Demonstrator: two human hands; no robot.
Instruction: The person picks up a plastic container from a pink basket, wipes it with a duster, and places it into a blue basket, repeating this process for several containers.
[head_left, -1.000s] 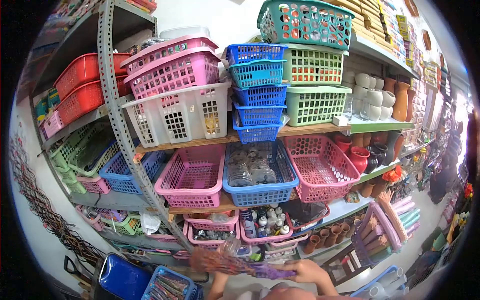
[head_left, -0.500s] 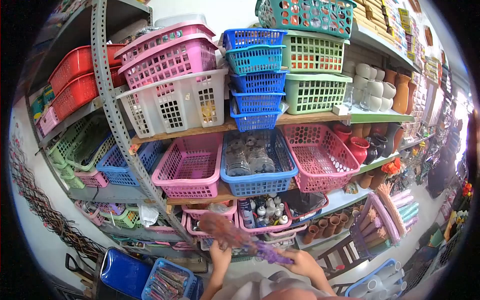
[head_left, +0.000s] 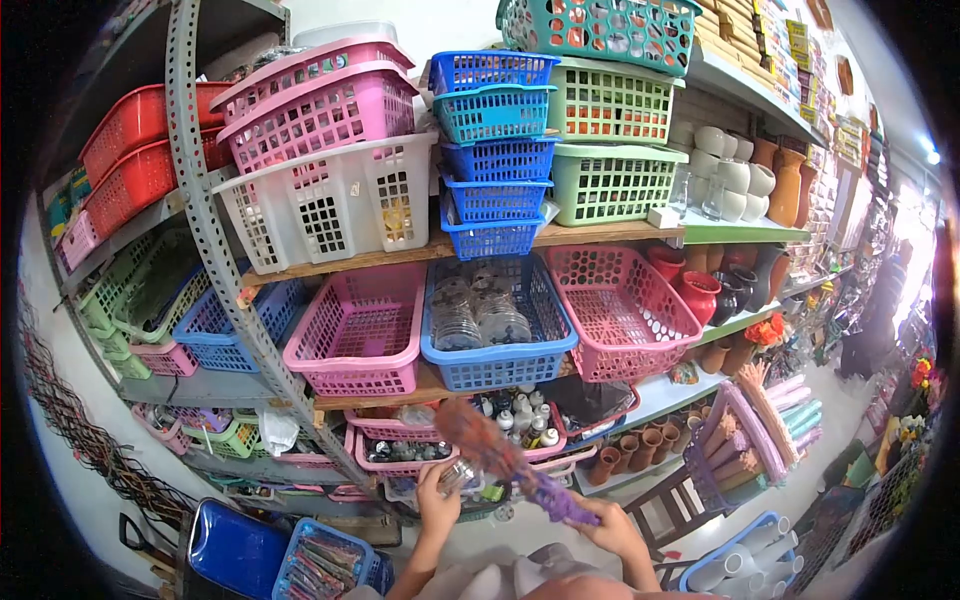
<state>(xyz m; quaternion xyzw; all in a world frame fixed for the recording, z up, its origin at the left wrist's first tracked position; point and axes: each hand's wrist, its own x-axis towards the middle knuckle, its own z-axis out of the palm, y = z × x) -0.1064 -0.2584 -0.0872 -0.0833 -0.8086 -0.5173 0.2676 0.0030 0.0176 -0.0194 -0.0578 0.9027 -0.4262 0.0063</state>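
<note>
My right hand (head_left: 612,530) is closed round the purple end of a duster (head_left: 490,447). Its reddish-brown head is smeared by motion and points up and to the left. My left hand (head_left: 437,505) is closed on a small shiny, see-through item (head_left: 458,474), partly covered by the fingers; its kind I cannot make out. The duster's head is just above and to the right of that item. Behind both hands, a low pink basket (head_left: 400,466) with dark and clear small things and a second one with white-capped bottles (head_left: 530,418) stand on the lower shelf.
Pink (head_left: 355,385) and blue (head_left: 500,375) baskets line the middle shelf, the blue one holding stacked clear discs. More baskets are piled above. A metal post (head_left: 200,200) stands at left. On the floor are a blue basket of packets (head_left: 325,560) and a tub of white tubes (head_left: 745,565).
The duster has swung slightly right and down, its head now tilted more steeply. A shiny item shows in my left hand. The view has shifted a little, so the shelves sit further left.
</note>
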